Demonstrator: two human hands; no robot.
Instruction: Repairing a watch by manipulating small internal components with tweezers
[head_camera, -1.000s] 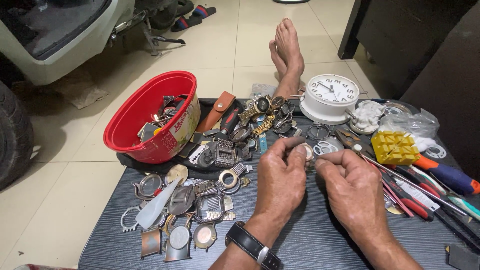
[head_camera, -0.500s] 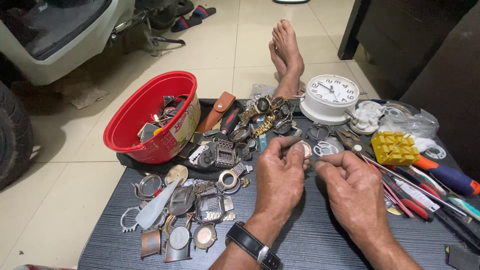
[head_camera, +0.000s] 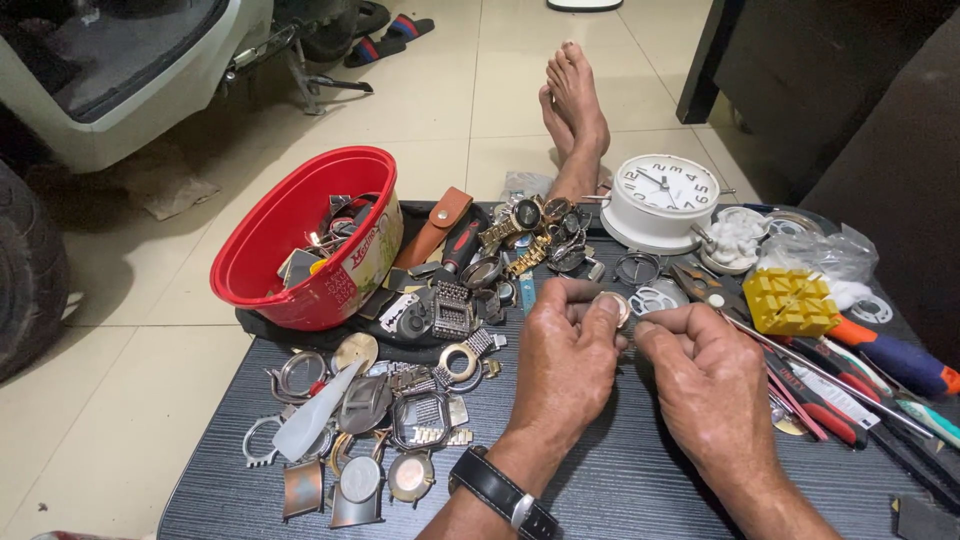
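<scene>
Head view: left hand (head_camera: 565, 365) and right hand (head_camera: 710, 385), fingertips pinching one small round watch case (head_camera: 612, 305) between them above the dark table (head_camera: 620, 490); red bowl (head_camera: 300, 240) of parts left; white clock (head_camera: 662, 198) beyond; yellow block (head_camera: 797, 300) right.

Head-worn view, steeply down, close.

Red bowl (head_camera: 300, 240) of watch parts at ten o'clock — white alarm clock (head_camera: 663, 198) at one; yellow block (head_camera: 797, 300) and screwdrivers (head_camera: 880, 365) at three — dark tabletop (head_camera: 620, 480).
</scene>
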